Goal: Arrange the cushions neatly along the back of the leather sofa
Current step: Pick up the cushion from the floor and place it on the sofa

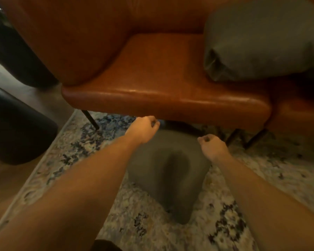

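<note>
A grey cushion [169, 171] hangs between my arms, low over the rug, in front of the sofa. My left hand [144, 128] grips its far left corner and my right hand [211, 144] grips its far right corner, both with fingers closed. The brown leather sofa [163, 73] fills the upper half of the view, its seat bare on the left. A second grey cushion [261, 38] leans against the sofa back on the right side of the seat.
A patterned light and blue rug [225, 214] lies under the sofa front. Thin black sofa legs [91, 120] stand on it. Dark rounded furniture [16, 127] sits at the left on a wooden floor.
</note>
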